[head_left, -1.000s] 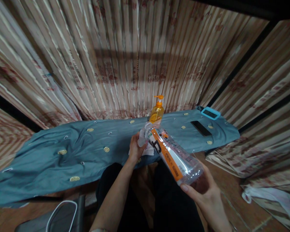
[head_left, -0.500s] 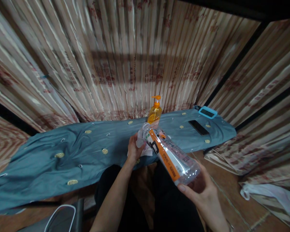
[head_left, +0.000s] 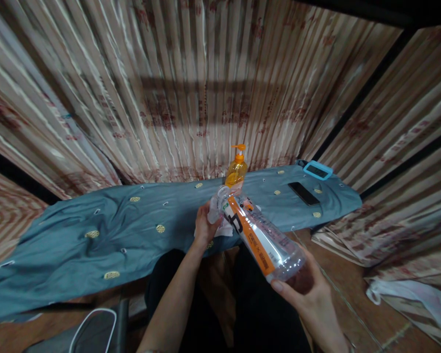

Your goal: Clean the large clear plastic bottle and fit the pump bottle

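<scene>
My right hand point(head_left: 308, 289) is closed around the base of a large clear plastic bottle point(head_left: 260, 235) with an orange, silver and white label. The bottle is tilted, its base toward me at the right and its narrow end up and to the left. My left hand point(head_left: 205, 228) is closed on a translucent plastic object point(head_left: 215, 208) at the bottle's narrow end; its exact kind is unclear. Partly hidden behind them, a piece of white printed material point(head_left: 225, 229) lies on the cloth. Just beyond stands a yellow pump bottle point(head_left: 236, 171) with an orange pump top.
A blue-green patterned cloth point(head_left: 128, 228) covers the long narrow surface before me. To the right lie a dark phone point(head_left: 303, 193) and a light-blue framed device point(head_left: 318, 170). Striped curtains point(head_left: 176, 108) hang behind. A white bag point(head_left: 407, 289) is at the lower right.
Both hands keep their hold, and the tilted bottle stays almost in place. The view has shifted very slightly.
</scene>
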The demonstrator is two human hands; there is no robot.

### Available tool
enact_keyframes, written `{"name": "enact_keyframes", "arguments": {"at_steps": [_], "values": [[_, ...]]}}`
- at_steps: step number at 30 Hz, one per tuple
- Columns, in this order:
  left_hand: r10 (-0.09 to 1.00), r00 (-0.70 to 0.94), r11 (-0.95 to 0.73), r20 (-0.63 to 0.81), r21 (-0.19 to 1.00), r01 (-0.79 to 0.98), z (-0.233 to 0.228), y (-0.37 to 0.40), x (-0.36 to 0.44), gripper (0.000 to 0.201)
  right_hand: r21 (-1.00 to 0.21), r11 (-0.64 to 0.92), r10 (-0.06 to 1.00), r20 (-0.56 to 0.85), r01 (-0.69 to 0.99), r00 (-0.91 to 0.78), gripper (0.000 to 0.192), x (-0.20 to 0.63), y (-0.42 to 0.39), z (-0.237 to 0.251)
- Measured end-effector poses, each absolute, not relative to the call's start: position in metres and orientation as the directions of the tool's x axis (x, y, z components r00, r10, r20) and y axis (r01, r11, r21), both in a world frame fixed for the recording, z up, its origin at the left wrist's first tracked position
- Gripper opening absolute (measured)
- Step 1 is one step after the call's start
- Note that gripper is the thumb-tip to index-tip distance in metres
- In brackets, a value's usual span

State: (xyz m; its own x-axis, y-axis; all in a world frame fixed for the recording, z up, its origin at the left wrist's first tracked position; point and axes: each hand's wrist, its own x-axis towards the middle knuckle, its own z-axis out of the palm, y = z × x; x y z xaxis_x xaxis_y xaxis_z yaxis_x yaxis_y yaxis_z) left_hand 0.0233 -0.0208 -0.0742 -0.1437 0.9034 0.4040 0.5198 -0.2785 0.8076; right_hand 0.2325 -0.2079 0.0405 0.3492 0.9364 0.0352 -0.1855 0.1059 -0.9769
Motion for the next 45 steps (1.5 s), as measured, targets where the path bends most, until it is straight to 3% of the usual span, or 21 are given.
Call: {"name": "enact_keyframes", "arguments": {"at_steps": [14,45], "values": [[0.945,-0.132,-0.185,0.300,0.820,0.541,-0.065,-0.025,0.025,0.065,-0.976,0.082,0.939,0.007,-0.203,0.345,0.077,0.233,-0.208,0.038],[0.921,-0.138,-0.244,0.363,0.818,0.520,-0.073,-0.022,0.024,0.063,-0.987,0.082,0.933,0.026,-0.141,0.359,0.073,0.232,-0.208,0.045]]}}
